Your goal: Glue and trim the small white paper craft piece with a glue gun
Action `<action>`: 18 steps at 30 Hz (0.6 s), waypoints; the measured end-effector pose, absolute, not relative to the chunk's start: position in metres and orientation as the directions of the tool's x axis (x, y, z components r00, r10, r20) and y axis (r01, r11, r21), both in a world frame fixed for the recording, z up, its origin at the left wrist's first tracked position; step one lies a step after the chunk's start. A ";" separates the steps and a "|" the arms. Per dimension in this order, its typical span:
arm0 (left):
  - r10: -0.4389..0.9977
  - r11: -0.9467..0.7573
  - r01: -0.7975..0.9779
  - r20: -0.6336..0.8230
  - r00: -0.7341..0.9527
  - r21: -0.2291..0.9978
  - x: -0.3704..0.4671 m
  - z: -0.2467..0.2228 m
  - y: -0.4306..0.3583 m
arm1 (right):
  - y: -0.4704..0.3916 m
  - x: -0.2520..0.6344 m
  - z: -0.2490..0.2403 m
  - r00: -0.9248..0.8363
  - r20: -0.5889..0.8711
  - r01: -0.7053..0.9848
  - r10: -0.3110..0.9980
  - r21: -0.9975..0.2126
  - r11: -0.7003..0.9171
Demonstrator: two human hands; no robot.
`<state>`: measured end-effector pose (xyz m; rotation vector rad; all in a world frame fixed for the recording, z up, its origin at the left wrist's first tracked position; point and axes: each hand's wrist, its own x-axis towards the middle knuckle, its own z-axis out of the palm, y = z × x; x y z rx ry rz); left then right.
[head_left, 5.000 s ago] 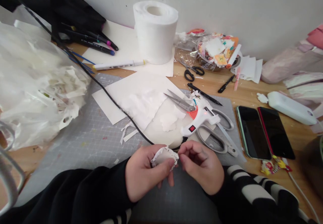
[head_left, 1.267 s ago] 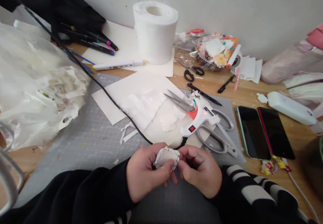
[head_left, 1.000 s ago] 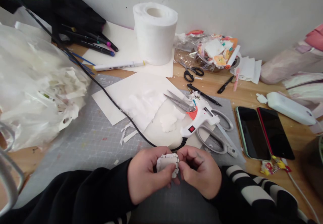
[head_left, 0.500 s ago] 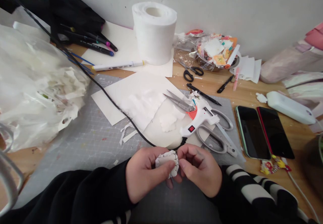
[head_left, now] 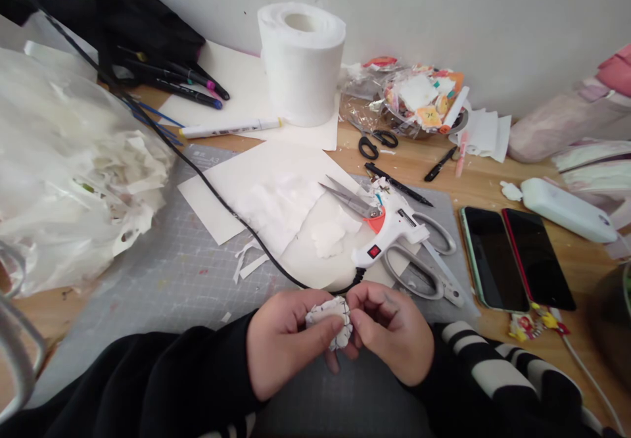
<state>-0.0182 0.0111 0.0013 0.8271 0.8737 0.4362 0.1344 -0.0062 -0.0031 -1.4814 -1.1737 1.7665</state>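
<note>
A small white rounded paper piece, its scalloped edge crossed by short black lines, is pinched in my left hand, thumb on top. At its right edge are the closed thumb and fingertips of my right hand; they partly hide that edge. Just beyond my hands lies a white hot glue gun with an orange nozzle part and red switch. Grey-handled scissors lie under it, blades pointing left. A torn sheet of white tissue rests on white paper farther out.
A grey cutting mat spreads beneath my hands. The glue gun's black cord crosses toward the upper left. A plastic bag of scraps bulges at left. A paper roll stands at the back; two phones lie at right.
The white paper piece has shifted very slightly right and down and tilted a little in my fingers. Both hands keep nearly the same place and grip.
</note>
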 end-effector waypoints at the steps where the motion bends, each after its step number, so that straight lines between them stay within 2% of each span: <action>1: 0.637 0.623 -0.001 -0.507 0.581 0.782 -0.018 0.000 0.011 | -0.007 0.134 -0.003 -0.242 -0.483 0.121 0.842 -0.876 -0.468; 6: 0.629 0.643 0.023 -0.545 0.555 0.765 -0.019 -0.005 0.011 | -0.007 0.139 0.002 -0.200 -0.409 0.191 0.890 -0.908 -0.374; 8: 0.633 0.642 0.024 -0.548 0.546 0.766 -0.019 -0.006 0.011 | -0.006 0.144 0.007 -0.132 -0.293 0.264 0.947 -0.931 -0.252; 10: 0.635 0.645 0.020 -0.549 0.543 0.764 -0.019 -0.007 0.012 | -0.003 0.151 0.012 -0.040 -0.139 0.408 0.989 -0.906 -0.111; 14: 0.629 0.658 0.018 -0.562 0.538 0.753 -0.019 -0.003 0.015 | 0.007 0.166 0.015 0.007 0.054 0.733 0.999 -0.679 0.032; 16: 0.624 0.664 0.033 -0.578 0.527 0.747 -0.018 -0.001 0.016 | 0.011 0.173 0.015 0.004 0.096 0.825 0.995 -0.563 0.051; 18: 0.626 0.664 0.036 -0.582 0.519 0.746 -0.018 0.001 0.017 | 0.013 0.177 0.015 0.010 0.118 0.865 0.993 -0.498 0.050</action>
